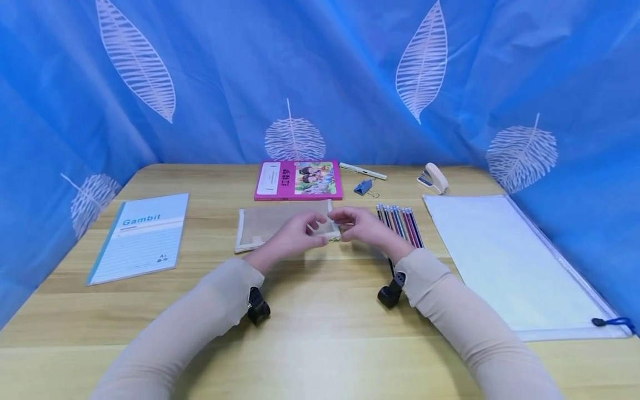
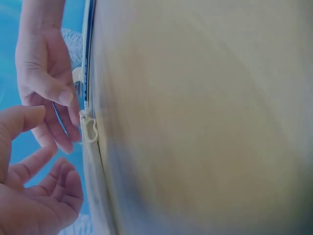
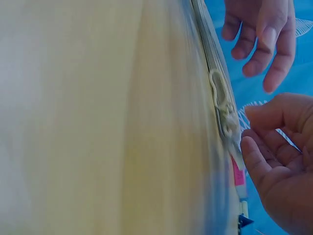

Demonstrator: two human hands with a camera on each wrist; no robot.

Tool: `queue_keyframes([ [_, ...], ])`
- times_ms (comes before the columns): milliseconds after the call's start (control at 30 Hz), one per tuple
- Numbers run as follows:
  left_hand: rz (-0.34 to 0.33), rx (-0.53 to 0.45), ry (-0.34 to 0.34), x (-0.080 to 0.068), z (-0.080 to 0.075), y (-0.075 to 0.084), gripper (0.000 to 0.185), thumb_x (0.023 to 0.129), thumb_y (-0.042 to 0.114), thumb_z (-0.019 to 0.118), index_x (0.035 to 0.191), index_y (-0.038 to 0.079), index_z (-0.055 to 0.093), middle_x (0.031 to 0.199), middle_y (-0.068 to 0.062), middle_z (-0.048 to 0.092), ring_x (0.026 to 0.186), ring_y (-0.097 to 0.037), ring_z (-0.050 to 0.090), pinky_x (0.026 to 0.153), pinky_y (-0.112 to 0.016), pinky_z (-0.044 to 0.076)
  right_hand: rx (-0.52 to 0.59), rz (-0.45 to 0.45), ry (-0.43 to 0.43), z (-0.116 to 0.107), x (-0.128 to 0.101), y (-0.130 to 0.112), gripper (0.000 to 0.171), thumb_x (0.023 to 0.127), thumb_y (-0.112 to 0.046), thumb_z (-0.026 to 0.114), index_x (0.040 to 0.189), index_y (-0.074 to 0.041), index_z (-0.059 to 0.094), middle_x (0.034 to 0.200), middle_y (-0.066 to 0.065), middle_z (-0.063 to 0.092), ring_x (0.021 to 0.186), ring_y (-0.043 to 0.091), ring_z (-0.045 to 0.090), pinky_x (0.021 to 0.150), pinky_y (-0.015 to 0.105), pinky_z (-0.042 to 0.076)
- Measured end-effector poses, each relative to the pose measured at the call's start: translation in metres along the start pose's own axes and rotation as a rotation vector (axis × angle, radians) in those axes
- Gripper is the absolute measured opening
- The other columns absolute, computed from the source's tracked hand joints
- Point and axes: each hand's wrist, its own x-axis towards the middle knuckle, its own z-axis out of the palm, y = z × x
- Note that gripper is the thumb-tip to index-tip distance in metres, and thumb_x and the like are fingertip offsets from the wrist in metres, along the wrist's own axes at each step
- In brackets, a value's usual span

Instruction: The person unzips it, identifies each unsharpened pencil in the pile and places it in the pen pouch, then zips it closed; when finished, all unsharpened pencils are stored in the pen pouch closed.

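Observation:
A beige mesh zip pouch (image 1: 267,219) with pale edging lies flat in the middle of the table. Over its right part is my left hand (image 1: 300,233), fingers loosely bent and apart, holding nothing. Facing it, my right hand (image 1: 367,226) hovers at the pouch's right end with thumb and fingers parted. Both wrist views show a looped zipper pull (image 2: 91,129) at the pouch's edge. Close to that pull are the right hand's fingertips (image 3: 248,142), with nothing between them. Several pencils (image 1: 400,222) lie just beyond the right hand, partly hidden by it.
Behind the pouch lies a pink book (image 1: 298,180), with a pen (image 1: 363,170), a blue binder clip (image 1: 364,187) and a white stapler (image 1: 434,178) to its right. A notebook (image 1: 142,236) is at left. A large white drawstring-type bag (image 1: 505,255) covers the right side.

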Motion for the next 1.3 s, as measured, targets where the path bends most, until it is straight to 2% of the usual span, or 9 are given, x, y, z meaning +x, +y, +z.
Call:
queue_keyframes([
  [167, -0.084, -0.066, -0.033, 0.000, 0.003, -0.008, 0.039, 0.080, 0.018, 0.071, 0.116, 0.009, 0.058, 0.105, -0.008, 0.058, 0.096, -0.021, 0.052, 0.085, -0.034, 0.045, -0.057, 0.038, -0.006, 0.009, 0.004, 0.001, 0.064, 0.068, 0.014, 0.061, 0.128, -0.006, 0.052, 0.133, 0.010, 0.051, 0.124, 0.026, 0.046, 0.099, 0.037, 0.041],
  [367, -0.117, -0.165, -0.024, 0.001, 0.006, -0.019, 0.035, 0.080, 0.013, 0.070, 0.112, 0.006, 0.060, 0.101, -0.008, 0.058, 0.094, -0.020, 0.051, 0.086, -0.031, 0.043, 0.067, 0.068, 0.047, 0.015, 0.008, 0.011, 0.061, 0.070, 0.017, 0.058, 0.128, -0.002, 0.050, 0.132, 0.014, 0.051, 0.122, 0.027, 0.047, 0.098, 0.034, 0.042],
  [467, -0.120, -0.190, -0.010, 0.003, 0.008, -0.023, 0.033, 0.079, 0.011, 0.071, 0.110, 0.006, 0.061, 0.099, -0.007, 0.059, 0.093, -0.019, 0.052, 0.085, -0.031, 0.043, 0.103, 0.076, 0.092, 0.016, 0.009, 0.016, 0.055, 0.074, 0.013, 0.060, 0.126, -0.002, 0.052, 0.129, 0.013, 0.052, 0.118, 0.026, 0.049, 0.099, 0.033, 0.041],
  [600, -0.135, -0.216, 0.003, 0.005, 0.008, -0.024, 0.031, 0.078, 0.011, 0.071, 0.108, 0.007, 0.062, 0.098, -0.006, 0.059, 0.092, -0.019, 0.053, 0.084, -0.030, 0.044, 0.102, 0.066, 0.142, 0.018, 0.008, 0.015, 0.042, 0.080, 0.003, 0.063, 0.122, -0.003, 0.056, 0.124, 0.013, 0.056, 0.112, 0.025, 0.053, 0.098, 0.035, 0.041],
  [700, -0.147, -0.229, 0.019, 0.007, 0.009, -0.025, 0.030, 0.079, 0.010, 0.071, 0.108, 0.008, 0.062, 0.098, -0.006, 0.059, 0.091, -0.019, 0.053, 0.082, -0.029, 0.044, 0.091, 0.048, 0.199, 0.020, 0.007, 0.014, 0.031, 0.084, -0.004, 0.063, 0.115, -0.004, 0.061, 0.115, 0.011, 0.061, 0.105, 0.022, 0.055, 0.094, 0.033, 0.043],
  [833, -0.155, -0.209, 0.056, 0.011, 0.012, -0.026, 0.028, 0.078, 0.011, 0.071, 0.104, 0.008, 0.063, 0.095, -0.005, 0.060, 0.088, -0.018, 0.053, 0.078, -0.028, 0.045, 0.114, 0.057, 0.276, 0.026, 0.008, 0.013, 0.024, 0.084, -0.006, 0.065, 0.107, -0.004, 0.065, 0.106, 0.010, 0.064, 0.097, 0.019, 0.056, 0.085, 0.029, 0.045],
  [967, -0.165, -0.180, 0.099, 0.014, 0.016, -0.026, 0.025, 0.076, 0.013, 0.073, 0.099, 0.009, 0.064, 0.093, -0.004, 0.061, 0.085, -0.018, 0.053, 0.073, -0.027, 0.045, 0.165, 0.117, 0.333, 0.032, 0.010, 0.010, 0.023, 0.084, -0.005, 0.065, 0.107, -0.001, 0.065, 0.106, 0.013, 0.065, 0.096, 0.019, 0.056, 0.082, 0.026, 0.046],
  [1300, -0.144, -0.067, 0.204, 0.022, 0.027, -0.022, 0.023, 0.072, 0.018, 0.076, 0.090, 0.012, 0.063, 0.083, -0.001, 0.061, 0.077, -0.016, 0.052, 0.070, -0.027, 0.042, 0.301, 0.247, 0.410, 0.033, 0.016, 0.008, 0.023, 0.084, -0.003, 0.065, 0.107, -0.002, 0.065, 0.111, 0.013, 0.063, 0.096, 0.018, 0.058, 0.085, 0.028, 0.048],
])
